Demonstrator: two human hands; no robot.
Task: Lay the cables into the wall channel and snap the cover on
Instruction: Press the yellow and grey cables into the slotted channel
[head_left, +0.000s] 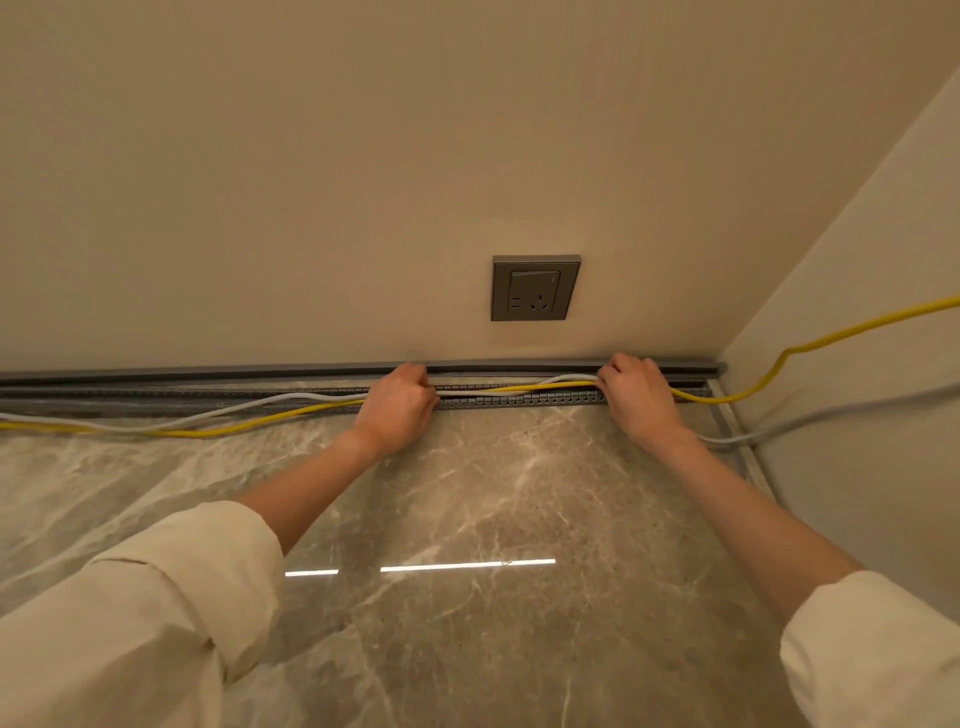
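1. A bright yellow round cable is glowing against the dark grey slotted plastic wall channel.
2. A pale grey round cable is showing beside it.
3. My cream cloth sleeves are showing plain, unpatterned.
4. The brown-grey marble floor is showing white veins.
5. The grey square wall socket is sitting on the beige wall.

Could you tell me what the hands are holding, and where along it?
Both hands, left and right, grip the yellow cable and grey cable mid-run, over the channel.
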